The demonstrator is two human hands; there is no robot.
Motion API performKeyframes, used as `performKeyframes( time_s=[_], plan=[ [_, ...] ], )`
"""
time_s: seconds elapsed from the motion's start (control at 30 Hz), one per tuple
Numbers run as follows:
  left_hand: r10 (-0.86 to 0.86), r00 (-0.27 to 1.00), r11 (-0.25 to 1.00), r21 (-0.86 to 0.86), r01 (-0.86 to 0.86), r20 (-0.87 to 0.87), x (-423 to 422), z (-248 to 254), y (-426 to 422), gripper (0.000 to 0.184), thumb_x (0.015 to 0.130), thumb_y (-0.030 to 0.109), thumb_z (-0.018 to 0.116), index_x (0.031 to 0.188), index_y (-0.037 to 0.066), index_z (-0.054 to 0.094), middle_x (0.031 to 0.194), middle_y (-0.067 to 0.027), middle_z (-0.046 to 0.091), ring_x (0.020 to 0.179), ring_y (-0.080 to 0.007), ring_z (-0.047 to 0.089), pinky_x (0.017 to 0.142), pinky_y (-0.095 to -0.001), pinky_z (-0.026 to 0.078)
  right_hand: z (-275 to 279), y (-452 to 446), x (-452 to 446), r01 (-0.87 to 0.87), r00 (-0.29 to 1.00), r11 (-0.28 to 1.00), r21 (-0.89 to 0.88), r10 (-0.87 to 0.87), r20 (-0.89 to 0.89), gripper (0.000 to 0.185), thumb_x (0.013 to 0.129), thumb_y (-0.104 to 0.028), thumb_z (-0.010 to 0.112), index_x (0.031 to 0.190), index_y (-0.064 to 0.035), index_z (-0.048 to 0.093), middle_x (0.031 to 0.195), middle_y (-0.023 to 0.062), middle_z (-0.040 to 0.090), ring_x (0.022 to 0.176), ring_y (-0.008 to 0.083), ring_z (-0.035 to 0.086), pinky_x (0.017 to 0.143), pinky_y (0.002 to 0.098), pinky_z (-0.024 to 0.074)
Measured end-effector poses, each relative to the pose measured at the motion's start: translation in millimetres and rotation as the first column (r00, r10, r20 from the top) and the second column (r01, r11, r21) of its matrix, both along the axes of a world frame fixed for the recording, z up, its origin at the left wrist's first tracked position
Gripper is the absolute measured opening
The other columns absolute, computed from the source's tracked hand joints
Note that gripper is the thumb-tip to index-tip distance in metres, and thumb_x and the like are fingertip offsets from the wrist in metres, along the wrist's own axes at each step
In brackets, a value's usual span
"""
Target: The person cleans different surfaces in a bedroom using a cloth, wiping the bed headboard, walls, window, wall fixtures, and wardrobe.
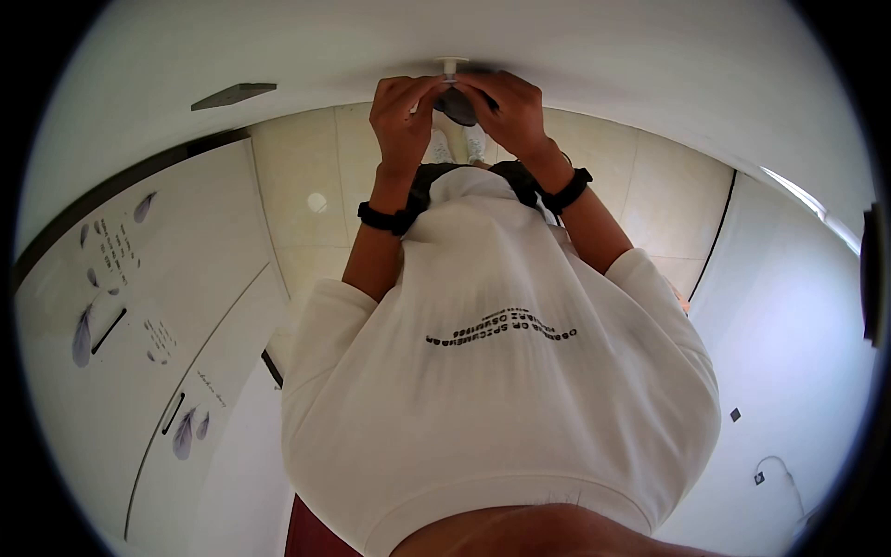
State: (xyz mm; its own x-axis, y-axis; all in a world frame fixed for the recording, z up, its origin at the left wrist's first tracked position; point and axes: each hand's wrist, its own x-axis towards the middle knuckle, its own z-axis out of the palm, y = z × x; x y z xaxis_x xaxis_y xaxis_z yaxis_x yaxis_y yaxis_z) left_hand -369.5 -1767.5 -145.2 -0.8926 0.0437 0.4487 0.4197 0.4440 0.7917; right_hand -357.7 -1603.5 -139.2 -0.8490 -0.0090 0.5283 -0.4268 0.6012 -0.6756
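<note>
A small white fitting [451, 65] sticks out from the pale wall at the top of the head view. My left hand [406, 113] is raised just below it, fingers closed in a pinch. From the other side my right hand [509, 110] meets it, also pinching, with the fingertips of both hands close together. A small pale piece [451, 80] shows between the fingertips. Beneath them hangs a dark grey rounded thing [457, 108], partly covered by my fingers; its kind is unclear, and whether it joins the fitting I cannot tell.
A grey flat plate or shelf [234, 96] juts from the wall at the left. White cabinet doors [139, 306] with feather prints and dark handles stand on the left. Beige floor tiles [311, 176] lie below. A cable [784, 467] runs along the right wall.
</note>
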Motion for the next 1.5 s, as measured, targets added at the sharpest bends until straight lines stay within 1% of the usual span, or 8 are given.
performKeyframes(
  time_s=[0.27,0.6,0.7,0.77,1.2,1.27,1.37,1.5],
  plan=[
    [0.009,1.0,0.996,0.093,-0.008,-0.007,-1,-5,5,0.017,0.079,0.0,0.075,0.094,0.008,0.075,0.084,-0.0023,0.07,0.079,-0.0178,0.06,0.066,-0.0301,0.051,5,2,-3,0.036,0.999,0.999,0.031,-0.036,-0.014,0.015,0.081,-0.018,0.077,0.093,-0.0098,0.074,0.083,0.0036,0.073,0.07,0.021,0.069,0.062,0.0304,0.0556],
    [-0.031,0.997,0.999,0.026,0.033,-0.075,-5,-3,-1,0.017,0.079,0.0,0.075,0.094,0.007,0.075,0.082,-0.0037,0.069,0.077,-0.0178,0.06,0.063,-0.0289,0.051,-1,2,0,-0.009,1.0,1.0,0.016,0.009,-0.005,0.011,0.081,-0.013,0.076,0.092,-0.0095,0.075,0.086,0.0036,0.073,0.074,0.0216,0.069,0.065,0.0314,0.0565],
    [-0.037,0.998,0.998,0.04,0.038,-0.044,-3,-2,-1,0.017,0.08,0.001,0.075,0.095,0.008,0.075,0.083,-0.0038,0.069,0.078,-0.0169,0.061,0.06,-0.0283,0.051,-1,0,0,-0.012,1.0,1.0,0.0,0.012,0.007,0.01,0.082,-0.011,0.075,0.092,-0.0088,0.074,0.087,0.0043,0.073,0.073,0.0224,0.069,0.065,0.0314,0.0564],
    [-0.024,0.996,0.992,0.127,0.013,0.09,1,2,1,0.019,0.082,0.002,0.076,0.099,0.01,0.076,0.087,-0.0039,0.071,0.076,-0.0129,0.062,0.059,-0.025,0.048,0,0,2,-0.008,0.999,1.0,-0.025,0.009,0.05,0.011,0.082,-0.011,0.074,0.093,-0.008,0.074,0.087,0.0054,0.073,0.073,0.0232,0.069,0.065,0.0315,0.0561],
    [-0.029,0.993,0.993,0.118,0.015,0.116,3,7,2,0.013,0.083,0.003,0.074,0.095,0.008,0.075,0.086,-0.0049,0.07,0.081,-0.0169,0.064,0.059,-0.0282,0.055,12,-2,3,-0.041,0.993,0.999,0.018,0.039,0.108,0.011,0.088,-0.015,0.069,0.095,-0.0075,0.072,0.081,0.0077,0.07,0.067,0.0276,0.065,0.059,0.0344,0.052],
    [0.0,0.977,0.988,0.15,-0.033,0.213,6,8,4,0.013,0.084,0.002,0.072,0.095,0.008,0.075,0.087,-0.0054,0.071,0.079,-0.0175,0.064,0.059,-0.0281,0.054,17,-4,4,-0.022,0.957,1.0,0.018,0.016,0.29,0.012,0.09,-0.018,0.066,0.096,-0.0099,0.073,0.077,0.0084,0.068,0.065,0.0285,0.063,0.057,0.036,0.0504],
    [0.06,0.98,0.997,0.031,-0.067,0.192,4,-3,-1,0.013,0.086,0.002,0.071,0.097,0.008,0.075,0.088,-0.0063,0.071,0.077,-0.0169,0.064,0.06,-0.0282,0.053,6,-6,1,-0.039,0.968,0.996,0.083,0.018,0.249,0.013,0.091,-0.014,0.065,0.099,-0.0067,0.073,0.08,0.0106,0.069,0.066,0.0278,0.064,0.062,0.0343,0.0518],
    [-0.012,0.997,0.995,0.1,0.004,0.078,8,-3,-8,0.014,0.085,0.002,0.072,0.098,0.007,0.075,0.09,-0.007,0.072,0.075,-0.0168,0.065,0.062,-0.0284,0.053,2,1,9,-0.091,0.982,0.989,0.115,0.069,0.177,0.014,0.09,-0.013,0.068,0.101,-0.007,0.073,0.079,0.0097,0.069,0.064,0.0263,0.064,0.061,0.0334,0.0519]
  ],
)
